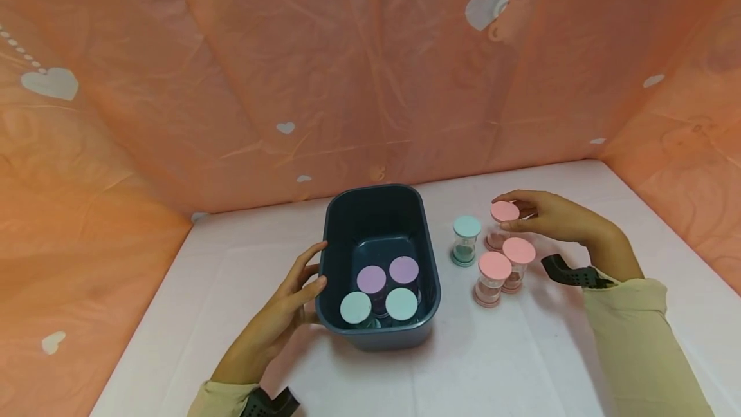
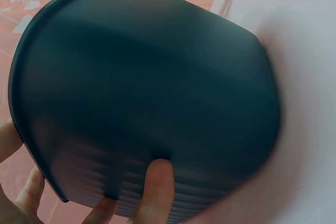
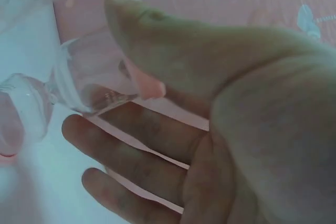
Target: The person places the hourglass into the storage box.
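Observation:
My left hand rests its spread fingers against the side of a dark blue bin; in the left wrist view fingertips touch the bin's outer wall. At the right, my right hand has thumb and fingers around a pink-capped sand timer. The right wrist view shows its clear glass bulb between thumb and fingers. Close to that hand stand two more pink-capped sand timers, one nearer and one beside it. A teal-capped sand timer stands upright between them and the bin.
Inside the bin's near half are two purple-capped timers, left and right, and two pale teal-capped ones, left and right. All sits on a white tabletop. An orange curtain rises behind and at both sides.

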### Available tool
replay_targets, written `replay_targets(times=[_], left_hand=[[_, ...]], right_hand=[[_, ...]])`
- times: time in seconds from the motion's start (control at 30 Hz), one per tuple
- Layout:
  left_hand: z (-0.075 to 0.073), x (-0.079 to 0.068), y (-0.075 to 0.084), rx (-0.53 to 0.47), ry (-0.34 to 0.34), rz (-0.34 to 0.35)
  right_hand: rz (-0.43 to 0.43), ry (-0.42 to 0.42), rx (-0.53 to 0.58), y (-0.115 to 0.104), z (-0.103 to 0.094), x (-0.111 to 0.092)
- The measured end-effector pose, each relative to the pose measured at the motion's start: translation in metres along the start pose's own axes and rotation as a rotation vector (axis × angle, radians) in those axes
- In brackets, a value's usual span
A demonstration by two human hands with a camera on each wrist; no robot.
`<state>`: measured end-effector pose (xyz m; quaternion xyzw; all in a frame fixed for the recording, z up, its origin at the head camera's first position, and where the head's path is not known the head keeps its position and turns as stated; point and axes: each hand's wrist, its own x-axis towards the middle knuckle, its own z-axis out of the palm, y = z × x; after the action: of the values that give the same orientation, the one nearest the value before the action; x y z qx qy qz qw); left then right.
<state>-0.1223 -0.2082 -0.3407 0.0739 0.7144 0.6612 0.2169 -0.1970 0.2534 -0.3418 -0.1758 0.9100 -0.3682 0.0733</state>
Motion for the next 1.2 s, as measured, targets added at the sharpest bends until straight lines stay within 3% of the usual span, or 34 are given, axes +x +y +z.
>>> replay_targets(times=[0.23,0.53,0.73,1.2], left_hand=[[0.0,-0.001,0.001,-0.001,-0.007,0.015],[0.001,0.0,-0.001,-0.01,-0.017,0.026],[0.001,-0.001,-0.001,0.0,-0.014,0.024],[0.0,-0.001,-0.002,-0.002,-0.015,0.022]], right_hand=[[-0.017,-0.039,0.091,0.008,0.003,0.005],[-0.028,-0.012,0.144,0.011,0.006,0.007],[-0.007,0.05,0.102,0.002,0.002,0.004],[0.037,0.224,0.118,-0.035,-0.018,-0.012]])
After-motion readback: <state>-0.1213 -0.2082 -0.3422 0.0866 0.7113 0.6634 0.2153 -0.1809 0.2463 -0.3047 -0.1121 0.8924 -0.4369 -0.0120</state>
